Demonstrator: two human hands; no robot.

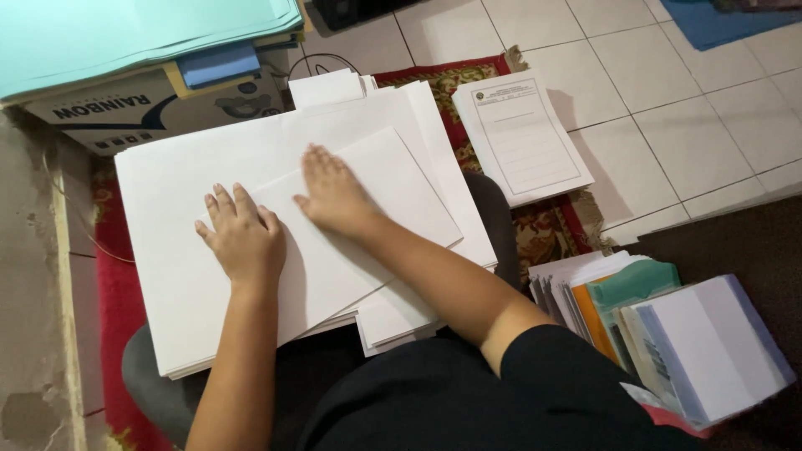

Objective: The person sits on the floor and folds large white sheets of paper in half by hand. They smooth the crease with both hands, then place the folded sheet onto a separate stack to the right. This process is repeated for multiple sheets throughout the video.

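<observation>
While both palms lie flat, nothing is gripped: left hand point(242, 238) rests open, fingers spread, on the near-left part of the top white sheet point(351, 225); right hand point(334, 196) is open too, pressing flat on the sheet's middle, fingers pointing toward its far edge. No pinch, no curl round an edge.

The top sheet sits skewed on the big white paper stack point(175, 250), which lies across the lap. The sheet's right corner overhangs toward the stack's right edge; a few lower sheets poke out at the near-right corner.

My read on doing this well:
- Keep pressure even and light. Flat palms slide paper easily, and a hard push likely drags the layers below.
- Anchor with the left, move with the right. Two hands pushing at once would probably rotate the sheet further.
- Watch the near-right corner, where the fanned-out sheets look most prone to creasing.
- The stack rests on a lap, not a hard surface, so I'd expect sag at the overhanging left side.

Around it: a cardboard box point(159, 104) beyond the stack with pale teal sheets point(125, 33) on top, a printed form stack point(522, 138) to the far right on the red patterned rug point(551, 230), tiled floor point(685, 117) past that. Near right, a row of coloured folders and paper point(660, 334) stands beside the person's black sleeve point(551, 367).
</observation>
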